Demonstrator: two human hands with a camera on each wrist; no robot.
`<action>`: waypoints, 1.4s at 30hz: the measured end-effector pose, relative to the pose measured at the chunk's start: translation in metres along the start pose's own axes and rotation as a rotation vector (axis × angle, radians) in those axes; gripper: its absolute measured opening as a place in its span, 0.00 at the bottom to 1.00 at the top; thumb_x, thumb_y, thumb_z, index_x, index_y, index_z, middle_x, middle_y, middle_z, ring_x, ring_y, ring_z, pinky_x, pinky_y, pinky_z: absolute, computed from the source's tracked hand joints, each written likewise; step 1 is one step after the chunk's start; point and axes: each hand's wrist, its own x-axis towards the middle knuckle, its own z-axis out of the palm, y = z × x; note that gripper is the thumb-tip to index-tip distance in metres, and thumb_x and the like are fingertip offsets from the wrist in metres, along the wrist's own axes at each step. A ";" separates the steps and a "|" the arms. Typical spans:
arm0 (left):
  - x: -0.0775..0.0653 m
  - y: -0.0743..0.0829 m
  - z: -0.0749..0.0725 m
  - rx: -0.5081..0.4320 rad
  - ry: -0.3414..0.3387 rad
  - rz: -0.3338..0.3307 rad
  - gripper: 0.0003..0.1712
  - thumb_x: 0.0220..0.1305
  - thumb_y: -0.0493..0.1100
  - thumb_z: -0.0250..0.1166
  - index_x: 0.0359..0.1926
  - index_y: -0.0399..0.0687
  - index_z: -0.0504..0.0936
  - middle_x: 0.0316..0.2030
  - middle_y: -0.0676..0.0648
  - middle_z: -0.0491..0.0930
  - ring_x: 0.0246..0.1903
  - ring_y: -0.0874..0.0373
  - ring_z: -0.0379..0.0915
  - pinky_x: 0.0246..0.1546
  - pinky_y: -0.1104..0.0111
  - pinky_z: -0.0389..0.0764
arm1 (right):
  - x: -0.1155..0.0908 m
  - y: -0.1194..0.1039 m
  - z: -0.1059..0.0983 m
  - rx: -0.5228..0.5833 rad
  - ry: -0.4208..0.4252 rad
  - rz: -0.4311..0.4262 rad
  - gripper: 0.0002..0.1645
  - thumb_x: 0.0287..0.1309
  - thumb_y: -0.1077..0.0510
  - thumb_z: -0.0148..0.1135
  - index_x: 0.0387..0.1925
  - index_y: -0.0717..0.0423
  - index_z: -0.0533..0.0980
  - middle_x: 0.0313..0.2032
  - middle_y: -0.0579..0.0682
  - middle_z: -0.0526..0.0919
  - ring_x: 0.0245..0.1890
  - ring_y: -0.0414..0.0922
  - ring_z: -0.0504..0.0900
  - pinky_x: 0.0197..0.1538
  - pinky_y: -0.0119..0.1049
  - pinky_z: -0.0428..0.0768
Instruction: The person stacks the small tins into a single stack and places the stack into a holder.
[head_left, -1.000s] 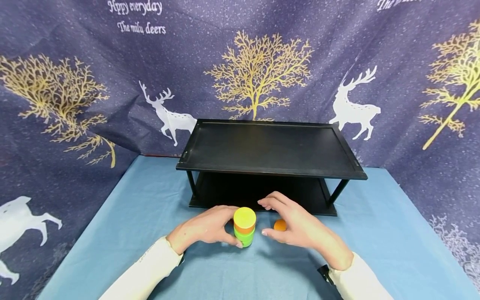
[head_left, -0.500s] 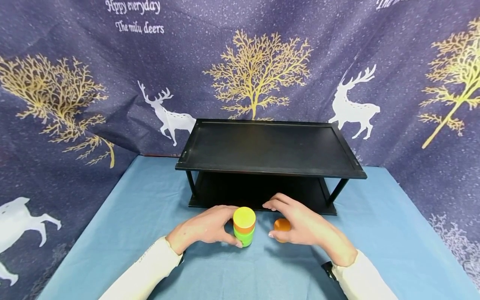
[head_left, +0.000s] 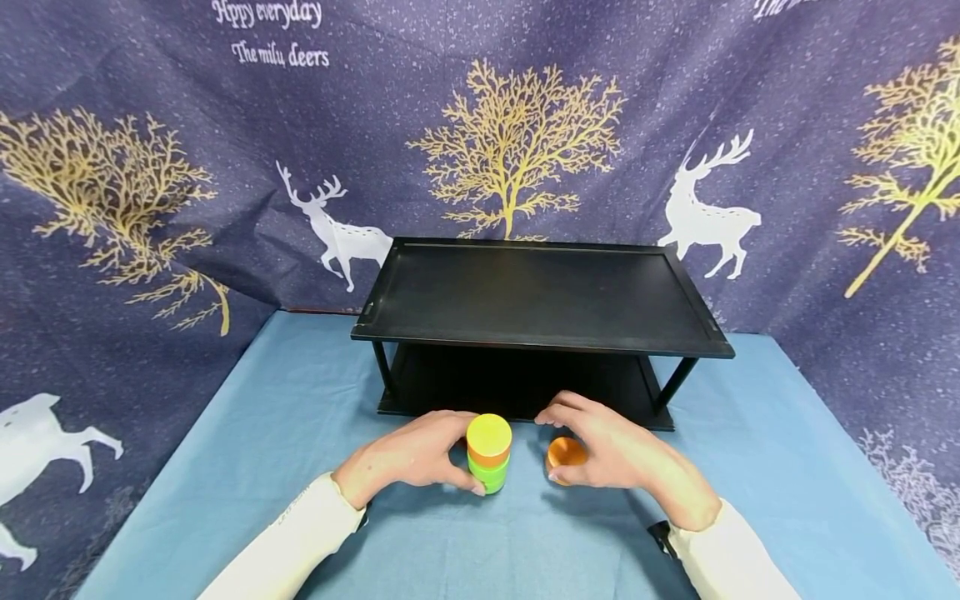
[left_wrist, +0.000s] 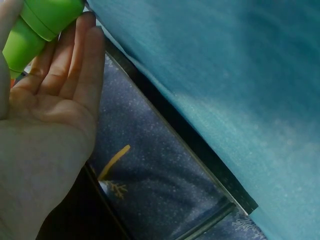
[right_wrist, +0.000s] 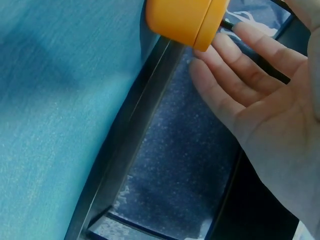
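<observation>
My left hand (head_left: 420, 450) holds a small stack from its left side, thumb at the front and fingers behind. The stack has a green cup (head_left: 489, 477) below and an orange piece with a yellow top (head_left: 489, 433) above. In the left wrist view the green cup (left_wrist: 47, 17) lies between thumb and fingers. Loosely bent around a separate orange cup (head_left: 562, 452) is my right hand (head_left: 618, 454), its thumb overlapping the cup's front. The right wrist view shows that orange cup (right_wrist: 180, 17) with my fingertips (right_wrist: 200, 67) right at its rim.
Behind the hands stands a black two-tier rack (head_left: 540, 296), its lower shelf (head_left: 480, 383) partly hidden by my right hand. A blue cloth (head_left: 300, 375) covers the table. A dark curtain (head_left: 360, 125) with white deer and gold trees hangs at the back.
My right hand has moved right, away from the stack and around the separate orange cup, which now shows more. My left hand and the stack have stayed put.
</observation>
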 end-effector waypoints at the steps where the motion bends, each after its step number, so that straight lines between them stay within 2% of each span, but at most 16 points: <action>1: 0.000 0.000 0.000 0.001 -0.001 0.000 0.39 0.51 0.62 0.84 0.63 0.66 0.79 0.53 0.67 0.81 0.51 0.69 0.77 0.63 0.62 0.79 | 0.000 0.000 0.000 -0.001 -0.005 0.002 0.31 0.52 0.50 0.83 0.57 0.51 0.82 0.53 0.45 0.81 0.48 0.44 0.80 0.55 0.37 0.82; 7: -0.001 0.001 -0.001 0.002 -0.003 0.007 0.38 0.52 0.61 0.85 0.63 0.66 0.79 0.53 0.67 0.81 0.50 0.69 0.77 0.63 0.63 0.79 | -0.002 0.001 -0.001 -0.016 -0.041 0.012 0.32 0.51 0.49 0.83 0.56 0.52 0.82 0.52 0.46 0.81 0.46 0.42 0.79 0.52 0.35 0.82; 19: -0.001 0.002 -0.001 -0.005 -0.002 0.014 0.38 0.52 0.61 0.84 0.63 0.65 0.80 0.53 0.67 0.81 0.50 0.69 0.77 0.63 0.64 0.80 | -0.003 0.003 -0.002 -0.014 -0.095 0.033 0.32 0.49 0.50 0.84 0.55 0.53 0.83 0.52 0.47 0.82 0.47 0.43 0.79 0.54 0.36 0.84; 29: -0.001 0.000 0.000 0.001 -0.004 0.008 0.38 0.52 0.62 0.84 0.63 0.66 0.79 0.52 0.67 0.81 0.50 0.69 0.77 0.62 0.64 0.80 | -0.004 0.004 -0.004 0.002 -0.162 0.096 0.33 0.44 0.49 0.87 0.53 0.48 0.83 0.49 0.41 0.79 0.46 0.41 0.77 0.53 0.39 0.83; 35: -0.001 0.000 0.000 -0.001 -0.002 0.013 0.38 0.52 0.62 0.84 0.62 0.66 0.79 0.52 0.67 0.81 0.50 0.68 0.77 0.61 0.65 0.80 | -0.003 0.003 -0.003 -0.007 -0.199 0.145 0.33 0.43 0.54 0.87 0.53 0.46 0.82 0.48 0.40 0.78 0.47 0.42 0.76 0.54 0.42 0.83; 42: -0.002 0.000 0.000 0.006 -0.003 0.016 0.37 0.52 0.62 0.84 0.62 0.66 0.80 0.51 0.67 0.81 0.49 0.69 0.77 0.60 0.65 0.80 | -0.002 0.004 -0.001 -0.007 -0.204 0.157 0.32 0.43 0.57 0.87 0.51 0.45 0.80 0.47 0.39 0.77 0.46 0.42 0.75 0.53 0.42 0.83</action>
